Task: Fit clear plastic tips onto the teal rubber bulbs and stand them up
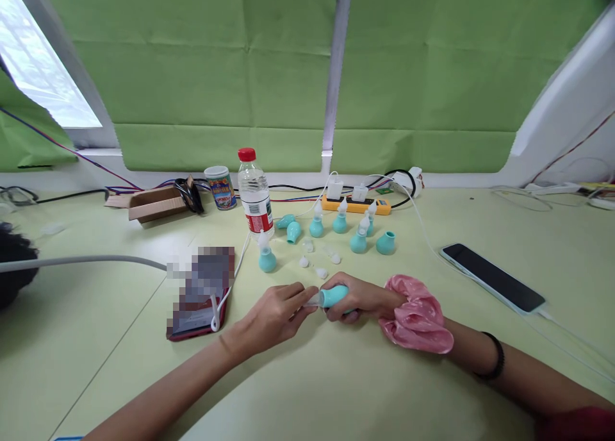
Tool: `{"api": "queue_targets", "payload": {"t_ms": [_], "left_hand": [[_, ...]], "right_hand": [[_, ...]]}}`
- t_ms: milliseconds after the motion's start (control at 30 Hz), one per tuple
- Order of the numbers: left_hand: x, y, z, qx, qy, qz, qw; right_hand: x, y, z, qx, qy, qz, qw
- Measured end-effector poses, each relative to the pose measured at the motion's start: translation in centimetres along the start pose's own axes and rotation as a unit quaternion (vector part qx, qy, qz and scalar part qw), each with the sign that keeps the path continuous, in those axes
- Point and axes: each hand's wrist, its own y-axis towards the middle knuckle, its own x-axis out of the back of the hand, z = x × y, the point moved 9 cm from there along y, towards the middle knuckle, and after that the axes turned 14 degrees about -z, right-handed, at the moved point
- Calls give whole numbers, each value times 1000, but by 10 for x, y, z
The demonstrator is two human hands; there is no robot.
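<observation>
Nine teal bulbs could be counted: one in the person's hands, and eight on the pale table (327, 377) beyond them. Of those eight, five stood upright with clear tips fitted, the nearest being a tipped bulb (267, 260) near the bottle (256, 197); one open bulb (385, 243) stood bare, mouth up, and two lying bulbs (293, 232) rested on their sides near the bottle. A few loose clear pieces (321, 273) lay between the bulbs and the hands. There were two phones, a left phone (211, 281) and a right phone (492, 277), and one yellow power strip (355, 205) with two white plugs (335, 188).

The held bulb (335, 295) was smooth, matte teal and rounded, lying sideways just above the table, its mouth towards the left. The right hand (346, 298) was wrapped around its body, while the left hand (281, 309) pinched a translucent nozzle (314, 299) at that mouth.

The right fingers covered much of the bulb, and the left fingertips hid the nozzle's end; how deeply it was seated could not be told. One tipped bulb was partly hidden behind another, and the left phone's screen was partly pixelated.
</observation>
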Motion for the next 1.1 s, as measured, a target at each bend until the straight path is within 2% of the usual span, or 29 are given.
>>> {"api": "queue_targets", "payload": {"t_ms": [100,200,267,333,400,467,533,633,800,967,1100], "left_hand": [[1,4,0,45,-74,18,996],[8,5,16,158,-157,-55,973],[12,-1,33,257,-219,-128,932],[10,-8,45,341,-282,-168,881],[1,-13,50,394,-329,-157,844],[-8,-15,51,422,-352,-128,825],[-14,-17,50,431,-359,-109,821],[-18,-20,52,427,-350,-120,825],[-13,-23,54,407,-302,-167,846],[-10,-21,50,381,-267,-157,871],[-8,-21,52,387,-270,-161,867]], "right_hand": [[-4,-2,-3,-25,11,17,999],[-10,-2,-1,-29,68,32,997],[-9,0,4,2,118,15,993],[-3,1,10,45,158,-30,986],[3,1,14,78,182,-68,978],[5,1,14,95,191,-80,974],[5,1,13,102,186,-83,974],[5,2,11,116,148,-105,977],[7,3,9,137,86,-150,975],[10,1,11,137,73,-176,972],[16,0,15,150,79,-195,966]]}}
